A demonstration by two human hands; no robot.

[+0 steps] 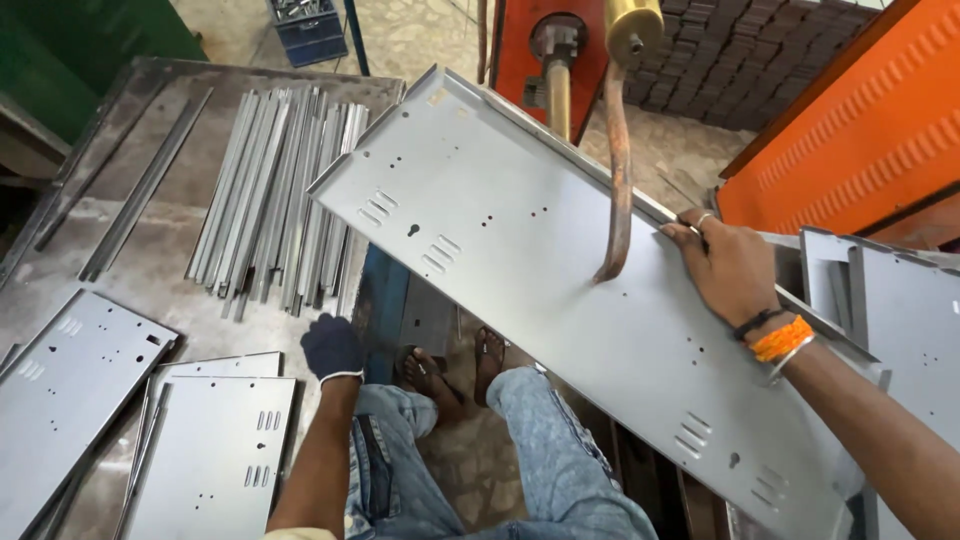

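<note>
A long grey sheet-metal panel (560,290) with slots and holes lies tilted across the middle, under the curved copper arm (618,170) of a welding machine. My right hand (725,265), bare with wrist bands, grips the panel's far folded edge. My left hand (332,347), in a dark blue glove, hangs low by the table's edge, fingers curled, holding nothing that I can see. It is nearest to the flat panels on the table.
A steel table (170,110) at left carries a pile of thin metal strips (280,190) and several flat grey panels (215,455). More panels (905,300) stand at right beside an orange machine housing (860,120). My legs and sandalled feet (450,370) are below.
</note>
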